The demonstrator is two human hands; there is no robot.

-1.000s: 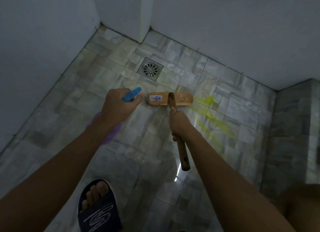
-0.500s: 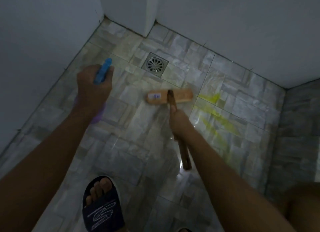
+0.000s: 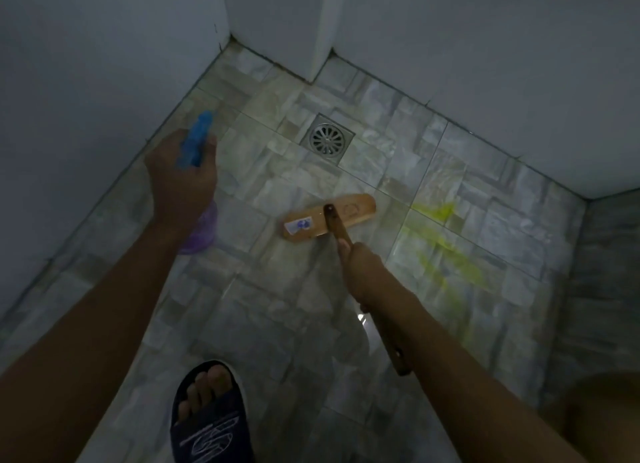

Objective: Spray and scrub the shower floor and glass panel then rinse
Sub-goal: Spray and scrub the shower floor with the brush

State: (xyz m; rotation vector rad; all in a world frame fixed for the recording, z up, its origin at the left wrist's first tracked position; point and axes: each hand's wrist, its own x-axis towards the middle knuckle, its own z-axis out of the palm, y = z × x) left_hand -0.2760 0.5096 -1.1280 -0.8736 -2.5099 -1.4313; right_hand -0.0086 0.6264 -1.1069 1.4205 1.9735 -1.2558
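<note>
My left hand (image 3: 180, 182) grips a spray bottle (image 3: 195, 140) with a blue trigger head and a purple body, held over the left part of the grey tiled shower floor (image 3: 277, 289), nozzle towards the far left corner. My right hand (image 3: 363, 265) is closed around the wooden handle of a scrub brush (image 3: 329, 218). The brush's wooden head lies flat on the tiles at mid floor, a sticker on its left end. Yellow cleaner streaks (image 3: 440, 241) mark the tiles to the right of the brush. No glass panel is in view.
A round metal drain (image 3: 327, 138) sits in the floor behind the brush. White walls (image 3: 485, 64) close in the far side and the left. A darker tiled ledge (image 3: 609, 272) rises on the right. My foot in a dark slipper (image 3: 207, 414) stands at the bottom.
My left hand has carried the spray bottle away from the brush head, out to the left towards the wall. The brush head has tilted slightly; my right hand keeps its grip.
</note>
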